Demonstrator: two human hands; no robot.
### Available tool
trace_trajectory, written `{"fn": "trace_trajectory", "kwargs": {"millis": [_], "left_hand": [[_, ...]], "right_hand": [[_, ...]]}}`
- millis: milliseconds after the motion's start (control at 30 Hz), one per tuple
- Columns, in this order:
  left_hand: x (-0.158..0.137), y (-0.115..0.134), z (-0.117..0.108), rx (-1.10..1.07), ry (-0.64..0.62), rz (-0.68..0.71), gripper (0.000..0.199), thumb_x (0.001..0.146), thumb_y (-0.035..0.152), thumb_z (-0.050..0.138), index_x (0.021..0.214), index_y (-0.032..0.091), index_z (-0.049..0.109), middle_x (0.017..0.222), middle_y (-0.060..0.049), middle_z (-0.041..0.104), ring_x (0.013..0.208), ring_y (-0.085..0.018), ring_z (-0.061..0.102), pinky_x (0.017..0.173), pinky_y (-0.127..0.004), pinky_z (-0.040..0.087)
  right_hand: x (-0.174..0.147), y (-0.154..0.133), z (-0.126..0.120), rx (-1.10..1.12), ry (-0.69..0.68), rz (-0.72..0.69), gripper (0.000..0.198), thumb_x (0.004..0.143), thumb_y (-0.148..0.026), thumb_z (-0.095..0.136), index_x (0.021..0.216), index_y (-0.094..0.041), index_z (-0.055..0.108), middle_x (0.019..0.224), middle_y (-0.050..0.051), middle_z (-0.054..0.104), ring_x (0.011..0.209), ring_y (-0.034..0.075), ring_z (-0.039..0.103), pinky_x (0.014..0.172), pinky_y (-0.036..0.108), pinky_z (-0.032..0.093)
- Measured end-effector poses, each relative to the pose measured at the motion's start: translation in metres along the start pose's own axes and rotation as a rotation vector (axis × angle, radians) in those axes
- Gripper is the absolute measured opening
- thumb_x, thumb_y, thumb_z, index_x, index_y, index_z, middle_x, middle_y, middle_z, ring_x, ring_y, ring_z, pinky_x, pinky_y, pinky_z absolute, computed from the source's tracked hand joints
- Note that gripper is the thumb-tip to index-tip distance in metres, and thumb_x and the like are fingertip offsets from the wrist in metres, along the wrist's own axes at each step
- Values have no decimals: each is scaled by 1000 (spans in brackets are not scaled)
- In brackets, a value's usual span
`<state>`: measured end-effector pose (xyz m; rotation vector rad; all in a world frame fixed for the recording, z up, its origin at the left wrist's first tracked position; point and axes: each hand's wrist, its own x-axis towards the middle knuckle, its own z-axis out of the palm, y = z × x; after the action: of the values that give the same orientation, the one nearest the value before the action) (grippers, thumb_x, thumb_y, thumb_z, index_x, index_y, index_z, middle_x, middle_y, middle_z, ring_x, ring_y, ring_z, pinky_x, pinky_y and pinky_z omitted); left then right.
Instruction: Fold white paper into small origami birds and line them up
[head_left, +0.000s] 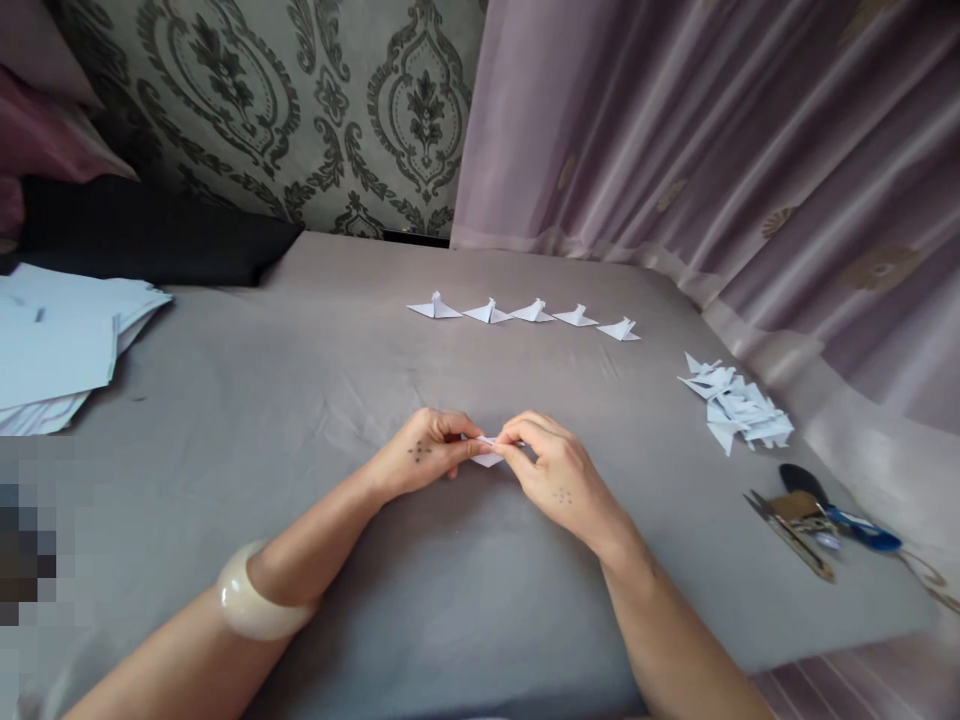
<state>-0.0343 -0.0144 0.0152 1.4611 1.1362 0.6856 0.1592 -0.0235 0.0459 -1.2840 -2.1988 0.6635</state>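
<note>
Between my two hands is a small folded piece of white paper [489, 460], pinched just above the grey sheet. My left hand [427, 448] grips its left side between thumb and forefinger, with a pale bangle on that forearm. On the right side, the thumb and fingertips of my right hand [551, 465] press together on the same paper. The fingers cover most of it, so its full shape is hidden. Beyond my hands, several white folded paper birds [533, 311] stand in a row across the sheet.
A heap of folded white paper pieces [739, 405] lies to the right. Nearer me on that side are scissors [791, 540] and a blue-and-black tool [862, 528]. Stacked white paper sheets [56, 335] and a black cloth [150, 235] are at the left. Curtains [675, 130] hang behind.
</note>
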Motion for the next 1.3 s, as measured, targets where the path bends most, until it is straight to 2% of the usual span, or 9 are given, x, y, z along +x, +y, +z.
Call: {"fn": "trace_trajectory", "kwargs": {"millis": [167,267,333,433,600,833,933,1133,1300], "left_hand": [[0,0,1,-58,-14,-55,31,79,46,66,79,15,71,55,1,57,51,-9,52,51,-19,42],[0,5,0,-122,18,-55,29,78,43,68,78,14,72,58,0,60,55,-11,56,55,-21,46],[0,9,-2,-160,67,-30,28,78,42,68,75,14,72,59,-1,61,55,-11,56,56,-22,47],[-1,14,-4,-198,114,22,26,79,39,67,72,14,71,59,-1,63,56,-11,57,58,-22,48],[-2,18,0,-236,135,32,26,79,39,68,72,14,71,59,-2,65,57,-12,59,60,-24,50],[-2,15,8,-266,154,50,26,75,37,73,85,13,69,62,0,66,57,-11,60,61,-24,51],[-2,11,12,-160,215,134,22,81,35,68,87,14,67,63,1,63,56,-11,59,59,-23,50],[-1,-3,15,310,405,525,11,90,24,57,92,20,67,92,-5,67,82,-14,63,73,-24,52],[-2,-5,18,520,505,637,13,93,21,53,101,21,64,95,-5,66,84,-13,64,77,-23,52]], "right_hand": [[1,0,-1,81,7,41,14,90,-23,58,76,-24,59,75,-3,64,72,13,56,67,26,41],[2,3,-2,245,56,147,7,88,-29,59,86,-25,64,83,-2,69,78,14,62,72,26,46],[3,4,-6,398,92,245,15,88,-34,58,96,-24,65,90,1,72,85,16,66,78,29,49],[5,2,-10,527,50,304,22,86,-36,60,102,-22,66,97,5,72,93,19,67,84,32,51],[5,-4,-6,516,25,312,16,80,-25,60,92,-21,70,89,3,73,85,18,67,80,32,53],[6,-5,2,454,252,238,22,77,-21,60,98,-21,66,91,2,71,83,16,65,81,30,52],[6,-6,1,373,305,137,10,80,-22,59,89,-21,64,89,2,68,84,16,64,82,30,50],[5,-4,2,176,345,-2,9,84,-20,57,77,-22,62,88,3,64,86,17,61,82,32,48],[4,-1,3,-36,358,-111,12,86,-18,56,78,-22,63,89,4,63,86,18,59,84,35,47]]}}
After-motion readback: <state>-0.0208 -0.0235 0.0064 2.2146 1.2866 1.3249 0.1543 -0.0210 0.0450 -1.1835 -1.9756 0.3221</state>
